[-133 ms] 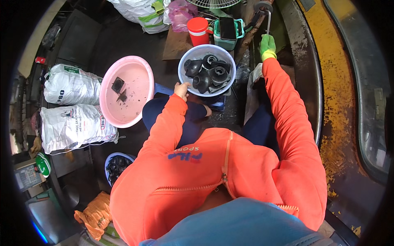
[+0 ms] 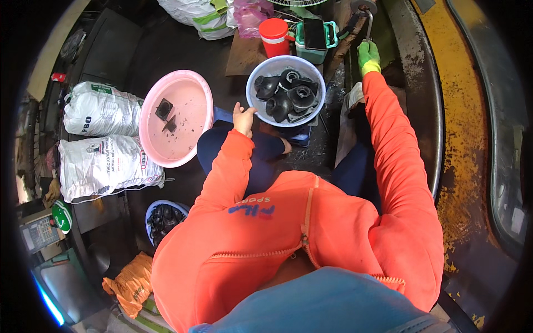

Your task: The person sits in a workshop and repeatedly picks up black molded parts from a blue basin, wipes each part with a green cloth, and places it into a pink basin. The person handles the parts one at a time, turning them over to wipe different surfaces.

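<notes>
My bare left hand (image 2: 243, 119) is beside the left rim of a pale blue basin (image 2: 251, 105), its index finger stretched out and thumb apart. Several black rubber boot-shaped parts (image 2: 280, 105) are piled in that basin, in front of my knees. Far off to the right, my right hand (image 2: 368, 55), in a green and yellow glove, is closed round the lower end of a bent metal rod (image 2: 370, 25). The rod hangs from a round grey piece at the top.
A pink basin (image 2: 175, 145) with a few dark flat pieces stands on the left, near white sacks (image 2: 108, 166). Beyond the blue basin are a red jug (image 2: 275, 39) and a teal container (image 2: 311, 54) with a phone on it. A yellow rusty machine wall (image 2: 461, 139) runs along the right.
My left hand has come off the basin's rim and its fingers have spread. My right hand stays on the rod. The whole view has shifted slightly.
</notes>
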A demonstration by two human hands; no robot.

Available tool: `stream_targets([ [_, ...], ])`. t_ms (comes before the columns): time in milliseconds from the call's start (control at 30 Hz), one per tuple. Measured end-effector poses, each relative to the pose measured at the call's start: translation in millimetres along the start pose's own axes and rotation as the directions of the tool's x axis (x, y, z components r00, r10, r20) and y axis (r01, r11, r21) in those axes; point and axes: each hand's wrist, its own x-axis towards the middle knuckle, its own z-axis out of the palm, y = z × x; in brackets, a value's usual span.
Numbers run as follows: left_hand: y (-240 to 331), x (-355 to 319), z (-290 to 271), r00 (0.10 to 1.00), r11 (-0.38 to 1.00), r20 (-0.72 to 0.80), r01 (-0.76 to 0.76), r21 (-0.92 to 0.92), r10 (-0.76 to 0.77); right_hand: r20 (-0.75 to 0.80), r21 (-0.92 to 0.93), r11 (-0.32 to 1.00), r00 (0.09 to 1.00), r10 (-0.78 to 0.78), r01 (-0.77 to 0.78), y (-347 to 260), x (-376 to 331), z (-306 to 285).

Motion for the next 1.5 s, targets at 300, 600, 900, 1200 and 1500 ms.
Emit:
stream_targets([
  [300, -4.2, -10.9, -12.2, 0.996, 0.991, -0.007, 0.092, -0.097, -0.093, -0.320, 0.171, 0.954, 0.902, 0.291, -0.247, -67.9, -35.8, 15.2],
  [600, 12.2, -18.9, 18.6, 0.990, 0.972, -0.138, -0.071, -0.222, 0.041, 0.227, 0.345, 0.712, 0.790, 0.569, -0.612, -142.4, -61.0, 40.1],
  [900, -1.5, -17.3, 8.1, 0.851, 0.858, -0.116, -0.505, 0.091, 0.513, 0.311, -0.165, 0.959, 0.911, 0.271, -0.229, -76.7, -2.5, 68.8],
  [1200, -11.7, -5.5, 13.0, 0.942, 0.946, -0.085, -0.325, 0.004, 0.324, 0.150, 0.255, 0.810, 0.849, 0.507, -0.528, -147.0, -51.8, 68.8],
  [1500, -12.3, -5.4, 16.3, 0.970, 0.969, -0.011, -0.244, -0.041, 0.244, 0.200, 0.116, 0.884, 0.883, 0.425, -0.452, -138.1, -21.5, 54.0],
])
